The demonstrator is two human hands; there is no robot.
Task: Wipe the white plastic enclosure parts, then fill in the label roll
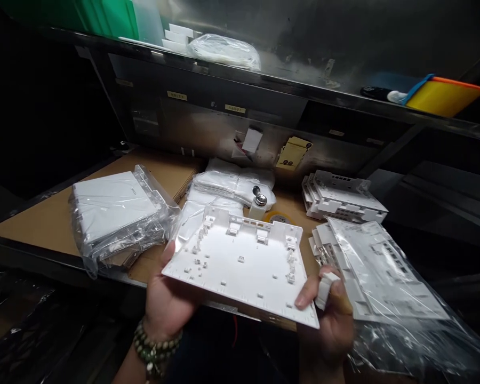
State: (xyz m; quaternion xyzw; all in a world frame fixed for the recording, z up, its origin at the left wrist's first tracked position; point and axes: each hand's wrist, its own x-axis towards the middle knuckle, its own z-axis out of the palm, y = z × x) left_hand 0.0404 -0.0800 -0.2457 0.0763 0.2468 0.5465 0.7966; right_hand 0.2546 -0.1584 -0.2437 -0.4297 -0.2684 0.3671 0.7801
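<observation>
White cover [220,266]: held up near the small bottle [258,211], inside face showing
Left hand [170,301]: pinching the left edge, nice, keep clear of those tabs [263,235]
Right hand [336,320]: thumb pressing the near corner, white wad [325,290] tucked in your fingers, so go easy, don't flex it
</observation>
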